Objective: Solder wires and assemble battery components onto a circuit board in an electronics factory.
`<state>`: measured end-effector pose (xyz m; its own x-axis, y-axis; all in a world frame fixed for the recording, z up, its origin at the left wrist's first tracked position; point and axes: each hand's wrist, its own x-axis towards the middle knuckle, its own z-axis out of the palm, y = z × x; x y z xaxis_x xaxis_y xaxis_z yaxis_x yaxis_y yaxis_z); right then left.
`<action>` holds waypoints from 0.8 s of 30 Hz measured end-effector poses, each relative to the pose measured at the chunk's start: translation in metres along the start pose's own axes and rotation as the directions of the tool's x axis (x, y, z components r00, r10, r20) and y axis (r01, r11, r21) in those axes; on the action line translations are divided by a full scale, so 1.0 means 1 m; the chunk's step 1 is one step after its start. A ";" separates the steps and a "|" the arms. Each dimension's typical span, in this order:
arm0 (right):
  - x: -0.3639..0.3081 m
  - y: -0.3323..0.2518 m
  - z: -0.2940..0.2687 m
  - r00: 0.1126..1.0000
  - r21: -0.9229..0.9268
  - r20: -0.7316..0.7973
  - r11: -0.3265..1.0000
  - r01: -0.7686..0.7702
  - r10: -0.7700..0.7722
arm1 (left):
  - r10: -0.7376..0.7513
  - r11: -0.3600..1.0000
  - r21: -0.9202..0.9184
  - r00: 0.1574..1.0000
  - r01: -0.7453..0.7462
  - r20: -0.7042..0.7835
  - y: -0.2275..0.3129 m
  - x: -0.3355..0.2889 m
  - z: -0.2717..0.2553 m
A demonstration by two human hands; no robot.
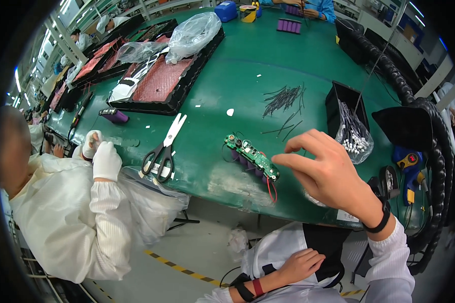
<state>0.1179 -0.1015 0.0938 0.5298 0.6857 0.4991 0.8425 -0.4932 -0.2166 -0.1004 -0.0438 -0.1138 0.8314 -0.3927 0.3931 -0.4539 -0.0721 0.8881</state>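
On the green table lies a battery pack with a green circuit board (252,157) on top of purple cells, a loop of red wire at its near end. My right hand (321,169) hovers just right of it, fingers curved and apart, with nothing visible in them. Under this hand a whitish thing is mostly hidden. My left hand (302,263) rests below the table edge over my lap, fingers stretched out and holding nothing. Left of the pack lie black-handled scissors (164,151), blades partly spread.
Thin black cable ties or wires (284,101) lie loose beyond the pack. A black bin (338,108) holds white-tipped leads. Black trays (167,103) stand far left. A gloved co-worker (71,217) sits at left; blue sleeves (326,9) show across the table. A black hose (432,151) borders the right.
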 end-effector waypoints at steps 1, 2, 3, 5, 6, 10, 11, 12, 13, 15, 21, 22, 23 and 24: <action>-0.002 -0.001 0.000 1.000 0.000 0.008 1.000 0.001 -0.001 | 0.045 0.997 0.061 0.999 -0.045 0.006 -0.002 0.000 0.001; -0.003 -0.002 0.001 1.000 -0.018 -0.004 1.000 0.006 -0.006 | 0.043 0.998 0.055 0.999 -0.043 0.000 -0.005 0.000 0.002; -0.005 -0.003 0.001 1.000 -0.039 -0.016 0.999 0.007 -0.007 | 0.045 0.998 0.052 0.999 -0.044 -0.004 -0.007 0.001 0.002; -0.007 -0.004 0.001 1.000 -0.044 0.015 0.999 0.012 -0.012 | 0.044 0.998 0.043 0.999 -0.043 -0.011 -0.009 0.002 0.003; -0.007 -0.004 0.001 0.999 -0.048 0.036 0.999 0.021 -0.019 | 0.065 0.996 0.057 0.998 -0.064 -0.012 -0.010 0.003 0.002; -0.005 -0.003 0.003 0.998 -0.077 0.048 0.996 0.051 -0.047 | 0.084 0.995 0.063 0.996 -0.082 -0.018 -0.012 0.005 0.002; -0.006 -0.002 0.003 0.997 -0.090 0.055 0.994 0.062 -0.057 | 0.081 0.995 0.062 0.997 -0.080 -0.020 -0.012 0.005 0.001; -0.006 -0.002 0.003 0.996 -0.100 0.060 0.992 0.073 -0.068 | 0.083 0.995 0.061 0.997 -0.083 -0.006 -0.011 0.006 0.000; -0.005 -0.002 0.004 0.996 -0.096 0.061 0.993 0.073 -0.068 | 0.085 0.995 0.060 0.996 -0.086 0.008 -0.011 0.006 -0.001; -0.004 -0.002 0.005 0.992 -0.089 0.061 0.990 0.114 -0.108 | 0.082 0.994 0.066 0.997 -0.082 0.008 -0.012 0.006 -0.001; -0.005 -0.002 0.012 0.981 -0.106 0.037 0.976 0.192 -0.189 | 0.085 0.994 0.069 0.996 -0.085 0.002 -0.013 0.006 0.001; -0.005 -0.001 0.010 0.982 -0.107 0.037 0.976 0.191 -0.188 | 0.088 0.994 0.073 0.996 -0.088 -0.003 -0.013 0.007 0.001; -0.006 0.000 0.008 0.984 -0.083 0.048 0.981 0.173 -0.170 | 0.089 0.993 0.072 0.996 -0.088 -0.002 -0.013 0.007 0.001; -0.007 0.001 0.007 0.987 -0.058 0.060 0.986 0.155 -0.152 | 0.088 0.993 0.076 0.996 -0.088 0.002 -0.013 0.006 0.000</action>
<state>0.1157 -0.1030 0.0844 0.4005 0.7835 0.4751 0.9075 -0.4109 -0.0874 -0.0894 -0.0456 -0.1224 0.7874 -0.3997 0.4692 -0.5484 -0.1068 0.8293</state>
